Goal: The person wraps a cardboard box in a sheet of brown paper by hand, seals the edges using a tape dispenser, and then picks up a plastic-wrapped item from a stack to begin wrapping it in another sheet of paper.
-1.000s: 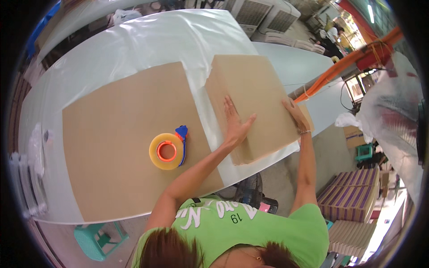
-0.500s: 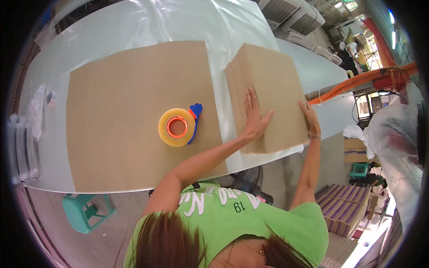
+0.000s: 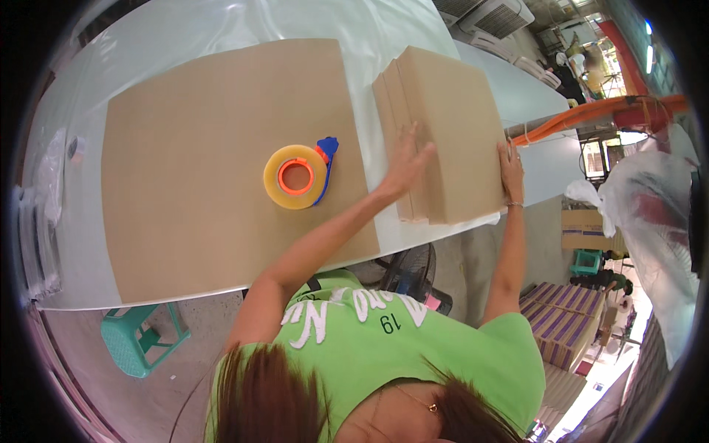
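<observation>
Cardboard stack [image 3: 458, 140], brown, one: at the table's [image 3: 85, 221] near right corner. Left hand [image 3: 406, 164], blurred, thumb spread, at its left side; right hand [image 3: 511, 171], fingers extended, along its right edge.

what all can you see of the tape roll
The tape roll is thick, yellowish and translucent-looking, around an orange, plastic-looking hub. A blue dispenser arm runs along its right edge to a wider blue head at upper right. It lies flat on the brown cardboard sheet, which shows through its hole.

One wide head-worn fisheye view looks down from near above onto the hands [image 3: 407, 165] and table [image 3: 83, 258].
</observation>
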{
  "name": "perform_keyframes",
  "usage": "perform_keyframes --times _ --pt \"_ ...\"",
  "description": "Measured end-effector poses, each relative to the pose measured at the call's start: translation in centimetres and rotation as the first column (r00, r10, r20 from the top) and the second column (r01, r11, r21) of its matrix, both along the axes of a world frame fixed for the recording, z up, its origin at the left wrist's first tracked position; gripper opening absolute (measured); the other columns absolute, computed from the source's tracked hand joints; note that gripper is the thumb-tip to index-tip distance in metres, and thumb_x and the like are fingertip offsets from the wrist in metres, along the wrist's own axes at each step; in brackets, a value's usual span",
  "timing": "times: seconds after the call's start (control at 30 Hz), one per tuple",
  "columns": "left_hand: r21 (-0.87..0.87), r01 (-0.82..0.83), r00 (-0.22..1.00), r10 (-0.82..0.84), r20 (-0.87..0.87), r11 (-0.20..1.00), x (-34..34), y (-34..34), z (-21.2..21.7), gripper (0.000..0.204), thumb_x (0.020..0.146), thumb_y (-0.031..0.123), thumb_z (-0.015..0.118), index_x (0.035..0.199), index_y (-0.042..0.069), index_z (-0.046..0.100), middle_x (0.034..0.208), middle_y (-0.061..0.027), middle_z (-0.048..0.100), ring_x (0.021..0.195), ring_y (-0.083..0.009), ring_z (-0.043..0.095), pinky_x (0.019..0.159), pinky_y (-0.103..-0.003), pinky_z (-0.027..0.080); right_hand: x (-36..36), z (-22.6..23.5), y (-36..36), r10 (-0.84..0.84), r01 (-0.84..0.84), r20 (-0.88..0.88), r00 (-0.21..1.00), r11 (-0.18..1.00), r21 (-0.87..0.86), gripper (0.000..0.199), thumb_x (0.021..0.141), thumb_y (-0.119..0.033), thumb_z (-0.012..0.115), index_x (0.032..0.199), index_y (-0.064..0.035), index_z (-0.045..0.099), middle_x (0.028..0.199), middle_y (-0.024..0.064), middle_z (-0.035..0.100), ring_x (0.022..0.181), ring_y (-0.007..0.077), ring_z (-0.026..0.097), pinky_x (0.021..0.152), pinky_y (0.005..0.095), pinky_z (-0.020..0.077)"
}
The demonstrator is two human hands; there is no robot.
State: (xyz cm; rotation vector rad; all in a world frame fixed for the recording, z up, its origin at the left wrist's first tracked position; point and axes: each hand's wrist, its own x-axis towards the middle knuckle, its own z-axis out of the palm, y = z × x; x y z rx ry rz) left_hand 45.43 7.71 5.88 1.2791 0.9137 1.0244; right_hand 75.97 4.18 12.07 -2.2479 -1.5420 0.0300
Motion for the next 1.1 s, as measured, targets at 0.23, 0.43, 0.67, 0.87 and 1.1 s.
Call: perform_keyframes --times 0.23,0.43,0.67,0.87,1.1 --pt "-0.164 -0.119 0.981 0.141 0.132 0.979 -23.0 -2.8 2.4 0.043 0.094 0.026 0.053 0.13 0.001 0.052 0.127 -0.0108 0.058 0.118 -0.0205 0.053 0.1 -0.034 0.04 -10.0 -2.7 -3.4 -0.289 0.282 0.255 0.923 0.957 0.064 0.064 0.094 -0.052 0.045 0.142 -0.01 0.04 0.143 0.0239 0.04 0.133 0.0396 0.036 0.107 0.0502 0.0307" --pt "-0.185 -0.714 0.676 0.734 0.067 0.675 -54.8 -18.3 -6.9 0.043 0.101 0.03 0.043 0.136 0.005 0.046 0.132 -0.0103 0.052 0.122 -0.0227 0.05 0.106 -0.037 0.036 -17.7 -5.1 -8.8 0.164 0.653 -0.887 0.432 0.621 0.433 0.057 0.089 -0.036 0.061 0.132 -0.0022 0.045 0.128 0.0129 0.053 0.118 0.0278 0.052 0.096 0.0393 0.0448" --pt "-0.384 -0.907 -0.049 0.951 -0.306 -0.17 -72.7 -44.9 -13.1 0.052 0.093 0.036 0.05 0.138 0.01 0.043 0.126 -0.0074 0.047 0.118 -0.0243 0.045 0.102 -0.041 0.032 -16.3 -6.0 -7.9 0.344 0.603 -0.919 0.195 0.696 0.389 0.053 0.086 -0.034 0.062 0.128 -0.0028 0.049 0.117 0.0071 0.059 0.106 0.0212 0.058 0.089 0.0384 0.0489" --pt "-0.809 -0.566 0.016 0.978 -0.206 -0.161 -71.7 -45.1 -20.1 0.049 0.092 0.03 0.056 0.135 0.011 0.046 0.126 -0.0061 0.048 0.116 -0.022 0.048 0.099 -0.039 0.04 -16.7 -5.7 -7.4 0.29 0.531 -0.935 0.204 0.77 0.354 0.057 0.086 -0.04 0.061 0.13 -0.0063 0.048 0.116 0.0068 0.06 0.104 0.022 0.059 0.086 0.0394 0.0493" --pt "-0.609 -0.591 0.745 0.647 -0.16 0.529 -67.5 -35.1 -18.1 0.049 0.095 0.036 0.056 0.138 0.014 0.047 0.125 -0.0068 0.055 0.111 -0.0216 0.054 0.092 -0.035 0.043 -16.2 -6.0 -9.9 0.175 0.652 -0.977 0.122 0.728 0.211 0.05 0.089 -0.042 0.058 0.124 -0.0078 0.049 0.103 0.0067 0.058 0.087 0.0191 0.054 0.069 0.0354 0.0461"
